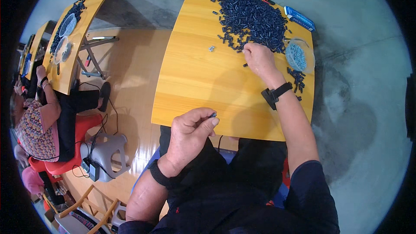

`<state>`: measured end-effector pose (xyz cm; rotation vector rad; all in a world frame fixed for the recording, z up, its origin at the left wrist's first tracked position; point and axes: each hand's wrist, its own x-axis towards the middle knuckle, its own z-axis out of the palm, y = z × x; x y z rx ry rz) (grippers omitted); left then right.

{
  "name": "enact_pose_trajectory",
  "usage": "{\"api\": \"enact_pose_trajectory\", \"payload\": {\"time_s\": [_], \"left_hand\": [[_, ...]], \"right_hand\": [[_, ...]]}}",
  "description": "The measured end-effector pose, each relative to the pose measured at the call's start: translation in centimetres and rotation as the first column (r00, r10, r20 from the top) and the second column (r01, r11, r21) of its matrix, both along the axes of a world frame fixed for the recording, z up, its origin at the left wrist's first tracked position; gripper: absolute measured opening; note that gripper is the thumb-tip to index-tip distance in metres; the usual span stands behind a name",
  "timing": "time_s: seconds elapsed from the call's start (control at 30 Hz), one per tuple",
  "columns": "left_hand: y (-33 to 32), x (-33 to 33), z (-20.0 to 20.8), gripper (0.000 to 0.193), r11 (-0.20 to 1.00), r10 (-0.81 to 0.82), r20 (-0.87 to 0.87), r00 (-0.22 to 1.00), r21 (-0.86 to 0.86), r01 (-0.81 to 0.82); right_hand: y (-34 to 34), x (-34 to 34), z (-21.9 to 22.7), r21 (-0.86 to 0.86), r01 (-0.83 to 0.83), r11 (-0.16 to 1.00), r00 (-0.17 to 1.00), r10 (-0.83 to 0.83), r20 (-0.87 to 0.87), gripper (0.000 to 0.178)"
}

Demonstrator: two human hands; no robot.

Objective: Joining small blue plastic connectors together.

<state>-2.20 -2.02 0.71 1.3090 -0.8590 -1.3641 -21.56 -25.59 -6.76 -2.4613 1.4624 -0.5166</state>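
Note:
My left hand [190, 131] is closed at the table's near edge, pinching a small dark cylindrical piece [212, 115] between thumb and fingers. At the near side of a big heap of small black cylindrical pieces [251, 17], my right hand [261, 60] has its fingers drawn together. Whatever lies between those fingertips is hidden. One loose black piece [245, 65] rests just below them. Beside the right hand stands a clear round tub of small light-blue-looking parts [297, 57]. More black pieces [297, 79] are scattered below that tub.
The yellow wooden table [186, 65] carries a small cluster of shiny metal parts [211, 49], a blue box [299, 18] and a red-and-black object [268, 1] at the far edge. To the left, another person [39, 121] sits at a similar table [82, 30]. A grey stool [106, 154] stands near that person.

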Motion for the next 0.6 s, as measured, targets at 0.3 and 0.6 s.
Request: {"api": "enact_pose_trajectory", "payload": {"time_s": [0.3,0.6], "left_hand": [[-0.1,-0.1,0.1,0.014,0.998,0.05,-0.014,0.999,0.042,-0.049],[-0.1,0.0,0.1,0.013,0.998,0.057,-0.031,0.998,0.025,-0.056]], "right_hand": [[-0.4,-1.4,0.9,0.012,-0.022,1.0,0.998,0.021,0.059,0.01],[0.5,-0.6,2.0,0.106,-0.025,0.994,0.975,0.048,-0.215,0.013]]}}
